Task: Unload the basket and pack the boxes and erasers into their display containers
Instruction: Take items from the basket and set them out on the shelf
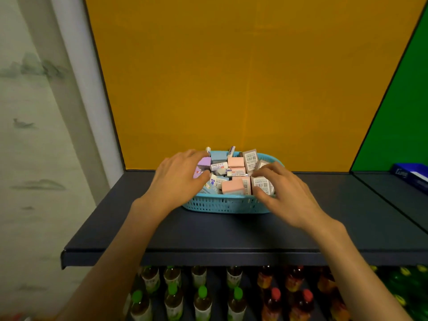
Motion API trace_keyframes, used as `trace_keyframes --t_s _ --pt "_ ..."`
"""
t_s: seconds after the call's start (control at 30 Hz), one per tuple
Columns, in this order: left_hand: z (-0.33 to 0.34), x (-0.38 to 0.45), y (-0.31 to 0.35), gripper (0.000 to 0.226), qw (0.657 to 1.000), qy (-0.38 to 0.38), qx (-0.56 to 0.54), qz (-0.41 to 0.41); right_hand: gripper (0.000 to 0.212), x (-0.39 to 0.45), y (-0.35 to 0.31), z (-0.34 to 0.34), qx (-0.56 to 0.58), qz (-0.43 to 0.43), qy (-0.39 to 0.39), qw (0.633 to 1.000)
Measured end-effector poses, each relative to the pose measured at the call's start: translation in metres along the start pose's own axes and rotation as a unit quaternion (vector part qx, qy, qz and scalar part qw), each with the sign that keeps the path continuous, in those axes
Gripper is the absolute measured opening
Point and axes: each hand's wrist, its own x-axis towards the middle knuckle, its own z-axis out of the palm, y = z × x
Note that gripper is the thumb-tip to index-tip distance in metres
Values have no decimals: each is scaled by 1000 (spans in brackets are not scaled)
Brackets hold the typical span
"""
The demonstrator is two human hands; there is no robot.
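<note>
- A person is standing at a dark shelf point(231, 232) and reaching both arms forward over a light blue basket point(227, 203) that is sitting near the back of it, against an orange panel point(243, 77).
- The basket is piled with small boxes and erasers: a lilac box point(204, 162) at the left, a blue box point(218, 156) behind it, pink boxes point(232, 186) in the middle, and boxes with white barcode labels point(250, 159) toward the right.
- The left hand point(178, 179) is lying over the basket's left side, its fingers point(203, 176) curling round the lilac box and a purple printed box just beneath it.
- The right hand point(287, 193) is sitting over the basket's right side, fingers and thumb bent and closing on a barcode-labelled box point(262, 184) at the near right.
- A green panel point(400, 100) is standing to the right, with a dark blue carton point(410, 173) lying at the far right of the neighbouring shelf.
- Rows of bottles point(201, 300) with green and red caps are standing on the level below.
</note>
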Motion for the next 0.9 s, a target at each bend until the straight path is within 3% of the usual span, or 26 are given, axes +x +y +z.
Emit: trace_keyframes --t_s 0.23,0.37,0.57,0.73,0.9 --pt "21 39 -10 48 1000 -18 -2 -13 37 32 27 17 11 14 -13 1000" --pt "42 67 -9 45 999 -45 10 -20 31 59 45 27 18 -23 -12 999" --pt "69 104 -15 38 992 -123 26 -30 28 92 65 38 27 -65 -49 996" --pt "84 121 -19 19 986 -164 10 -32 28 107 71 47 41 -85 -66 993" --pt "93 130 -23 25 976 -217 -17 -32 22 114 74 56 61 -85 -82 991"
